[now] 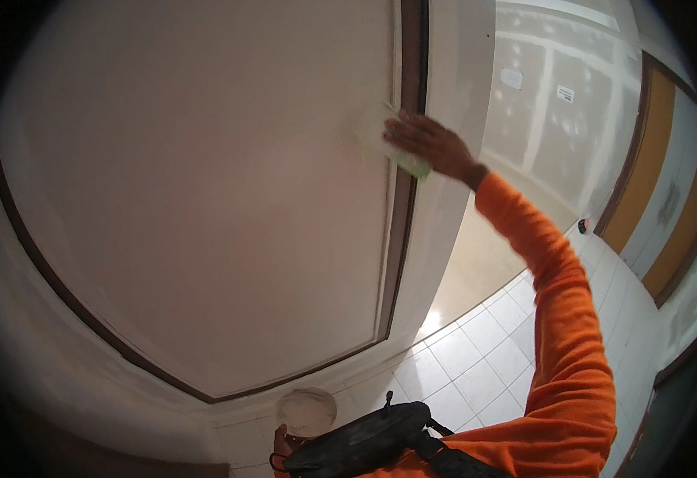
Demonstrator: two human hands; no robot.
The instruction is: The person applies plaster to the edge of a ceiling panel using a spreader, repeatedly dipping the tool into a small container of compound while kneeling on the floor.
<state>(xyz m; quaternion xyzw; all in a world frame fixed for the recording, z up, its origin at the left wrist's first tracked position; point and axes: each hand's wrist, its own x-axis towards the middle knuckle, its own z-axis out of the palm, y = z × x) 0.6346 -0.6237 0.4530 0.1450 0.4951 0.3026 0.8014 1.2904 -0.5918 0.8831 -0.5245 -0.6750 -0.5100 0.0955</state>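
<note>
My right hand (432, 143), at the end of an orange sleeve, is pressed on a pale green, flat pad or scraper (411, 167) against the white door panel (205, 175), close to its dark brown right-hand frame (400, 279). The pad looks smeared with whitish material, and its outline is partly blurred. My left hand (282, 442) is low in the view, closed on the side of a round container (306, 410) with pale material in it; most of this hand is hidden behind a black strapped bag (348, 442) at my body.
To the right, a passage with a tiled floor (476, 370) leads to a patched grey wall (563, 135) carrying small white labels. An orange and grey door (651, 183) stands at the far right. A small dark object (583, 225) lies by that wall's foot.
</note>
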